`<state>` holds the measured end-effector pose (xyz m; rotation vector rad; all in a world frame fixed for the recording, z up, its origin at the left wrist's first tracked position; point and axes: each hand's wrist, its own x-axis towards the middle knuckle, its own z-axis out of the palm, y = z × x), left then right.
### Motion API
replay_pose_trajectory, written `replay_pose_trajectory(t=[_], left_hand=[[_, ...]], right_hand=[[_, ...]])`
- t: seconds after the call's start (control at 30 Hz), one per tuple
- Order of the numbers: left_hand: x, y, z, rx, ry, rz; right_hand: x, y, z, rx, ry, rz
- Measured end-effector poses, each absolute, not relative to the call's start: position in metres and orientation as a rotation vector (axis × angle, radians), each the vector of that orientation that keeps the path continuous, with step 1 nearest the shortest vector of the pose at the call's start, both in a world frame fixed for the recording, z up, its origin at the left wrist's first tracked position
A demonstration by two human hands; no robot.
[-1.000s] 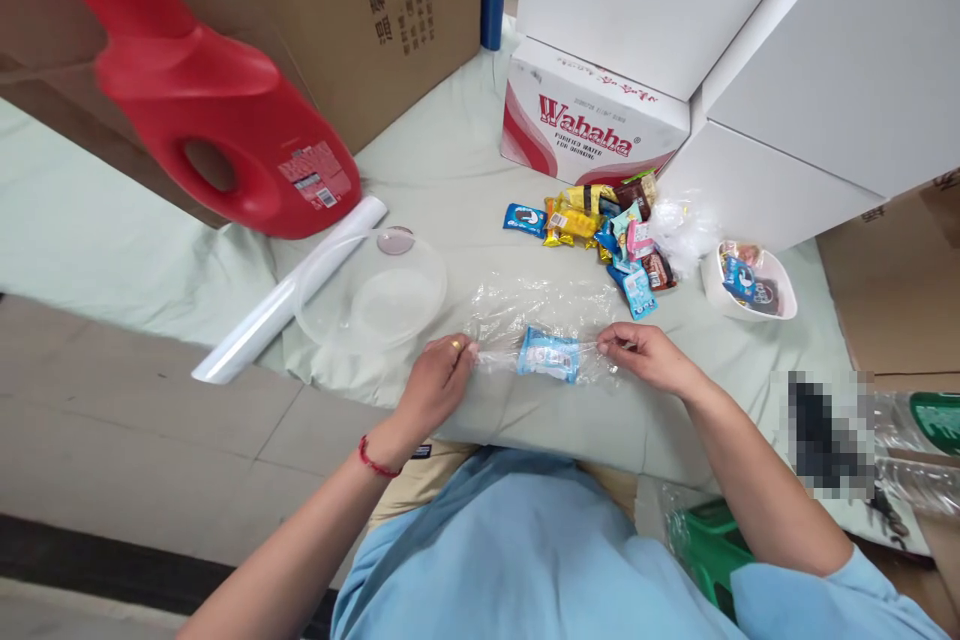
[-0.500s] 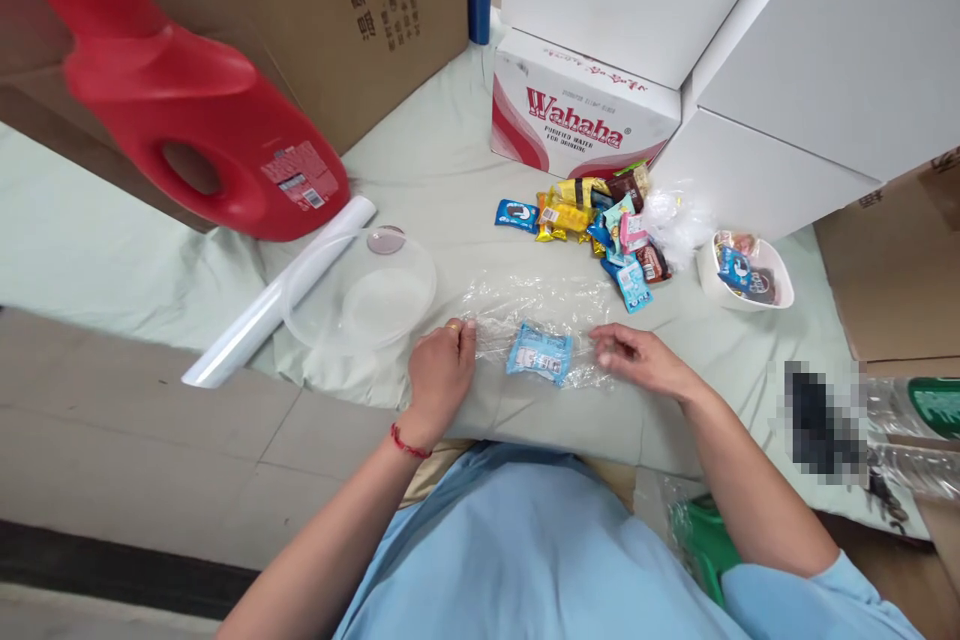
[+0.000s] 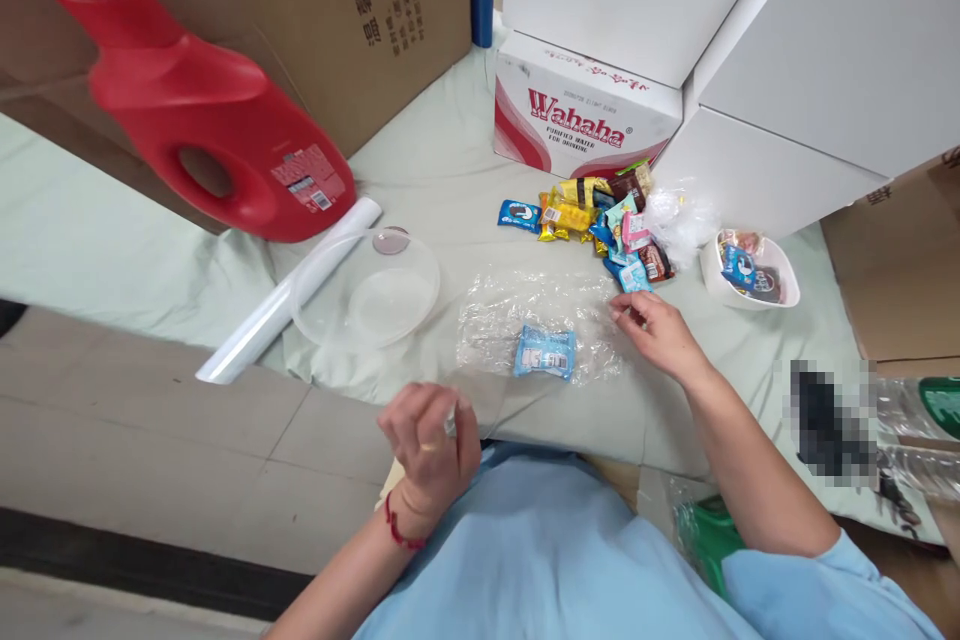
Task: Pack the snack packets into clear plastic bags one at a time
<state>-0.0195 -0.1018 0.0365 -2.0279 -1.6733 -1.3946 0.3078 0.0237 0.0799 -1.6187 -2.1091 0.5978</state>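
Observation:
A small light-blue snack packet (image 3: 545, 352) lies on a crinkled sheet of clear plastic film (image 3: 491, 315), spread on the pale green cloth. My right hand (image 3: 660, 332) is at the film's far right edge, its thumb and fingertips closed on it. Nearer to my body, my left hand (image 3: 431, 432) is raised below the film's left side with its fingers curled in. A faint clear fold of film appears to reach it, with something translucent between thumb and fingers. Behind the film, wrapped snacks (image 3: 570, 215) lie heaped.
To the left are a round clear lid (image 3: 394, 305), a white roll (image 3: 289, 295) and a red jug (image 3: 225, 130). A white bowl (image 3: 791, 292) with several snacks stands right, beside crumpled clear plastic (image 3: 682, 225). A Wahaba-style printed carton (image 3: 589, 110) and a brown box (image 3: 300, 20) stand behind.
My left hand has drawn back toward my body from the film's left edge. The right hand has moved slightly away from me and right. The blue packet stays nearly in place.

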Motion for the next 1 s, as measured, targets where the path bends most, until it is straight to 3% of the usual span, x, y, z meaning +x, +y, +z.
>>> replay_pose_trajectory(t=[0.13,0.3,0.47,0.63,0.73,0.83,1.0], left_hand=[[-0.001,-0.104,0.044,-2.552,-1.326,-1.189],[0.026,-0.062,0.038,-2.648,-1.512,-0.810],[0.034,-0.053,0.025,-2.617,-1.597,-0.632],[0.036,-0.058,0.023,-2.634,-1.638,-0.612],[0.034,-0.053,0.023,-2.681,-1.705,-0.662],[0.021,-0.047,0.017,-2.847,-1.749,-0.867],[-0.017,-0.052,0.012,-2.830,-1.776,-1.728]], right_hand=[[0.284,0.056,0.082,-1.469,-2.347,0.475],[0.229,0.096,0.065,-1.540,-2.579,0.391],[0.205,0.110,0.069,-1.851,-2.570,0.574],[0.218,0.078,0.097,-1.610,-2.565,0.688],[0.226,0.038,0.108,-1.306,-2.746,0.722],[0.229,0.003,0.103,-1.276,-2.981,0.703],[0.226,-0.023,0.082,-1.408,-3.017,0.605]])
